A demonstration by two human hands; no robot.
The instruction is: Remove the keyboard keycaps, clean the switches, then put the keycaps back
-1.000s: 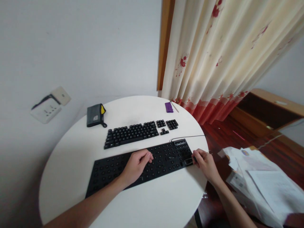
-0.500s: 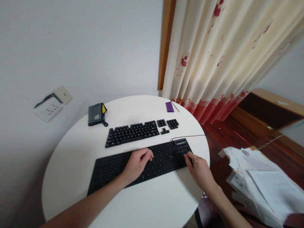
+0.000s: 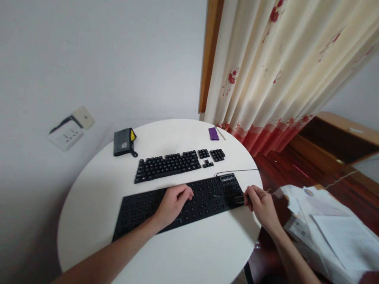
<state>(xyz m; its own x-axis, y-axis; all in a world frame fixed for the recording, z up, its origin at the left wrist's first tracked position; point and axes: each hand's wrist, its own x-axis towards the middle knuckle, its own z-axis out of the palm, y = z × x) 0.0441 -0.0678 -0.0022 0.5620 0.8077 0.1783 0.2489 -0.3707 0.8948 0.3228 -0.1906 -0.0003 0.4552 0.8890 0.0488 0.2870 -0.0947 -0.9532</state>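
A black keyboard base [image 3: 204, 199], its keycaps off, lies slantwise on the white round table [image 3: 189, 252]. My left hand [image 3: 177, 201] rests on the middle of the base with its fingers curled closed; no held thing shows. At the right end, my right hand [image 3: 260, 203] grips a small dark brush-like tool [image 3: 238, 200], blurred, its tip over the number-pad area. Behind the base, the loose black keycaps [image 3: 168, 165] stand in keyboard layout, with smaller groups [image 3: 217, 154] at their right.
A grey pouch [image 3: 122, 142] with a yellow patch sits at the back left. A purple cloth [image 3: 213, 134] and a thin stick [image 3: 221, 133] lie at the back right. The keyboard cable [image 3: 237, 170] runs off the right edge. Papers [image 3: 334, 232] are piled beyond the table.
My right hand has moved right, to the base's right edge, and the dark tool in it shows more. My left hand stays on the base. The view has shifted slightly.
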